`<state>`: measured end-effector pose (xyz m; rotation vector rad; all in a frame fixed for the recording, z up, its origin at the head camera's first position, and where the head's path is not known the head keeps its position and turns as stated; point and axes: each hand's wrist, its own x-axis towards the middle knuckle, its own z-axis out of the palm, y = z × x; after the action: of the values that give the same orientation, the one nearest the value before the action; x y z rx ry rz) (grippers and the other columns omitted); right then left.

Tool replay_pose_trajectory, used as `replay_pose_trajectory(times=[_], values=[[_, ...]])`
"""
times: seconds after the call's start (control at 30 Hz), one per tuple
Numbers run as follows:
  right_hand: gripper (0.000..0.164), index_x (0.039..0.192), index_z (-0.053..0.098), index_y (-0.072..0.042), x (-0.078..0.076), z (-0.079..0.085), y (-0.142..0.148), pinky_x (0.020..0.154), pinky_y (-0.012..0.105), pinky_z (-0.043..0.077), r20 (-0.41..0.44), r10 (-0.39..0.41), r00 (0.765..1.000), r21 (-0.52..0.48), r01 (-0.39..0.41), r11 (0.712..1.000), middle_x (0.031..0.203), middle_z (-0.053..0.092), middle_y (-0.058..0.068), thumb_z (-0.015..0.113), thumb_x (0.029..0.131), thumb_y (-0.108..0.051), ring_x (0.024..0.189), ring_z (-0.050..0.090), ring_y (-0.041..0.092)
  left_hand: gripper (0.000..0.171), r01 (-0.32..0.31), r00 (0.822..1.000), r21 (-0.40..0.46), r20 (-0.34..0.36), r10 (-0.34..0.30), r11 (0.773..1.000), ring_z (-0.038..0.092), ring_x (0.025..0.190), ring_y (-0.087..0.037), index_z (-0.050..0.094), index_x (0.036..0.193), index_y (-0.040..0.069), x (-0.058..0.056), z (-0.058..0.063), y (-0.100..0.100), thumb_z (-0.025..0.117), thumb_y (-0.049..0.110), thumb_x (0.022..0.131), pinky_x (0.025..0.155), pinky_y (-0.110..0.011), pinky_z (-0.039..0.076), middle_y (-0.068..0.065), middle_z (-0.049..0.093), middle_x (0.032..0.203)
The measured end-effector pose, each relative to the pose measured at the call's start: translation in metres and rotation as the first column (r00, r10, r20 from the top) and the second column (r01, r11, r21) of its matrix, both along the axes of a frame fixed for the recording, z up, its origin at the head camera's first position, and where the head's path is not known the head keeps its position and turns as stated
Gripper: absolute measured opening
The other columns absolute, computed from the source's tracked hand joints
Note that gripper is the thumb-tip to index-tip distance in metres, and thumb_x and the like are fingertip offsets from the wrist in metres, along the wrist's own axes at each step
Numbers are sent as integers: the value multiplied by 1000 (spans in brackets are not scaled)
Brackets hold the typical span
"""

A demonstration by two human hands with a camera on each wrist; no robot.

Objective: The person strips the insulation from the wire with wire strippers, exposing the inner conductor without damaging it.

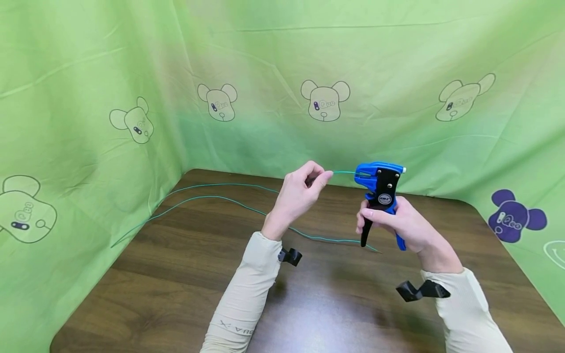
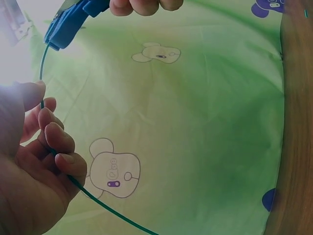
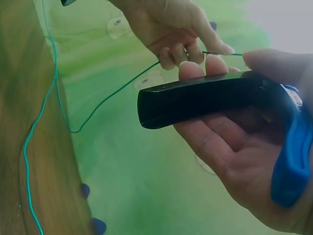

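My left hand (image 1: 300, 190) pinches a thin green wire (image 1: 343, 172) between thumb and fingertips, a short way from its end. That end runs into the blue jaws of a wire stripper (image 1: 385, 182), which stands upright above the table. My right hand (image 1: 408, 223) grips the stripper by its handles, one black and one blue; the black handle (image 3: 195, 100) crosses the fingers in the right wrist view. In the left wrist view the wire (image 2: 105, 208) trails down from under the curled fingers of my left hand (image 2: 41, 161).
A brown wood-grain table (image 1: 176, 289) lies below. The wire's slack loops (image 1: 212, 197) across its left and back, one end (image 1: 375, 250) lying near the middle. Green curtains (image 1: 265, 59) with printed bear heads enclose the back and sides. Black mounts (image 1: 290, 257) sit on both wrists.
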<state>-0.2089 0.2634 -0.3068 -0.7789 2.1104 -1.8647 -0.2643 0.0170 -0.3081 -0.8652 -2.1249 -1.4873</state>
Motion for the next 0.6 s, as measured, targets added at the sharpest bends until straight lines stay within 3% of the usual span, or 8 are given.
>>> replay_pose_trajectory(times=[0.27,0.6], values=[[10,97,53,2,3,-1,-4,76,40,58,-32,46,998,-58,-48,997,82,70,7,43,100,5,75,70,28,19,4,1000,-13,-1,-4,1000,45,60,-8,62,86,14,2,1,-1,63,30,97,57,-19,37,3,51,67],[11,98,52,0,5,-1,-7,74,44,58,-39,17,999,-57,-20,998,78,69,7,43,100,4,73,69,32,20,19,1000,-30,-9,-20,999,45,60,-8,61,85,13,5,4,0,63,30,97,56,-19,37,2,52,67]])
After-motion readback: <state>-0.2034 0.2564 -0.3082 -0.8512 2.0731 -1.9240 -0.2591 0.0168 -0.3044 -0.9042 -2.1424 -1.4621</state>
